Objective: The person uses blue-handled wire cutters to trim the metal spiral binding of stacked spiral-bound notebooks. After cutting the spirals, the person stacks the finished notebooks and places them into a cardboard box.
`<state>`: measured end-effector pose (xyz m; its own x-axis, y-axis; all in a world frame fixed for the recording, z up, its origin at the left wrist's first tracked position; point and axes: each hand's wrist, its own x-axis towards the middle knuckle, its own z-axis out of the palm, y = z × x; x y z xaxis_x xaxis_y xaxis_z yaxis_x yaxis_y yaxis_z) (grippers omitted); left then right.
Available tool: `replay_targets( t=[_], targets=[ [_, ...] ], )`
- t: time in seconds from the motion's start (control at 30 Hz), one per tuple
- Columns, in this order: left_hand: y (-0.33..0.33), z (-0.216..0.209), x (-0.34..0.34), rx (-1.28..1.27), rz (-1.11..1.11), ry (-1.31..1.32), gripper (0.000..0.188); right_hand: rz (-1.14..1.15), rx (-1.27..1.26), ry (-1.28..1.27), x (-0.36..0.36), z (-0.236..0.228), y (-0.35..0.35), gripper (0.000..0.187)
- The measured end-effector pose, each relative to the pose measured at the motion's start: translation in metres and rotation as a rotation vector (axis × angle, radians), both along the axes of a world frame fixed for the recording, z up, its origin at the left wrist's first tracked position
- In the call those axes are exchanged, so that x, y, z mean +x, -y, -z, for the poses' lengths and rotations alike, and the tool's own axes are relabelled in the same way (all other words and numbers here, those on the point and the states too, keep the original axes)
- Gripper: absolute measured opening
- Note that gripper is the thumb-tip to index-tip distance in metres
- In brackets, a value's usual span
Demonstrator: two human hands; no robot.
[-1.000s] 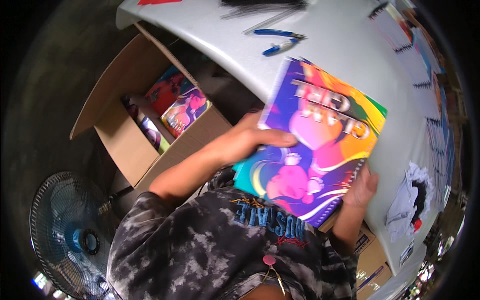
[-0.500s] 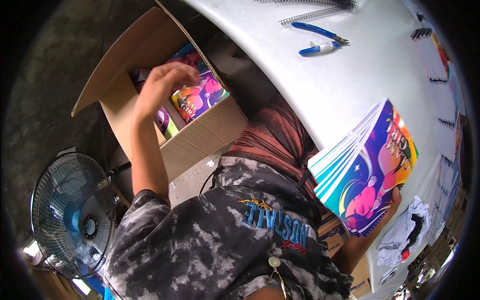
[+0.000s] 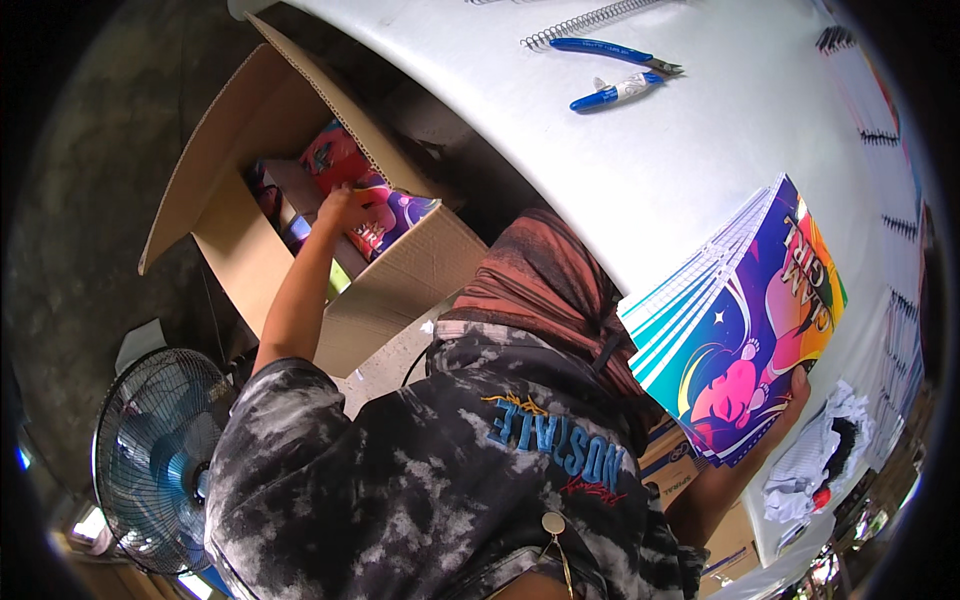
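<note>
Inside the open cardboard box [image 3: 395,285] at the left, my left hand [image 3: 340,208] is closed at the edge of a purple-covered notebook [image 3: 405,212], its fingertips partly hidden. A red cover [image 3: 338,165] lies beyond it in the box. On the right, my right hand [image 3: 797,400] grips a fanned stack of notebooks [image 3: 745,330] with purple, pink and orange illustrated covers. The thumb shows at the stack's lower right edge, while the other fingers are hidden underneath. This stack is tilted over the edge of the white table [image 3: 560,130].
Blue-handled cutters [image 3: 610,50], a blue-capped pen or marker [image 3: 615,92] and a metal spiral coil [image 3: 590,22] lie on the table. Spiral-bound books [image 3: 900,260] line its far right side, near crumpled paper [image 3: 820,455]. A fan [image 3: 155,460] stands at lower left.
My left hand has gone down from above the box onto the notebook inside, which now sits at a different tilt. My right hand still holds the fanned stack, nearly in place.
</note>
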<state>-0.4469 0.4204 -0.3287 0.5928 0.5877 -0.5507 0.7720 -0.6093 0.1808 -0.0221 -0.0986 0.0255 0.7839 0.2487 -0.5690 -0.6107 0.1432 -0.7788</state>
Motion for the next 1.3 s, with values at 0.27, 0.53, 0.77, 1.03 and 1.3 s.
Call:
replay_targets(
  t=[0.27,0.53,0.77,1.03,1.3],
  targets=[
    [0.003,-0.041,0.007,-0.441,-0.406,0.162,0.065,0.065,-0.206,0.090,-0.007,-0.002,0.002,0.054],
    [0.036,-0.092,0.044,-0.131,-0.276,0.008,0.077,0.030,0.079,0.002,-0.013,-0.004,-0.007,0.051],
    [0.024,-0.084,0.031,-0.163,-0.409,0.073,0.065,-0.086,0.224,0.044,-0.004,0.007,0.000,0.050],
    [0.076,-0.178,0.059,0.084,-0.272,-0.045,0.054,-0.051,0.205,0.015,-0.012,0.006,-0.006,0.048],
    [0.094,-0.336,0.030,0.326,-0.747,0.757,0.036,-0.115,0.209,0.041,0.011,0.011,-0.014,0.043]
  ],
)
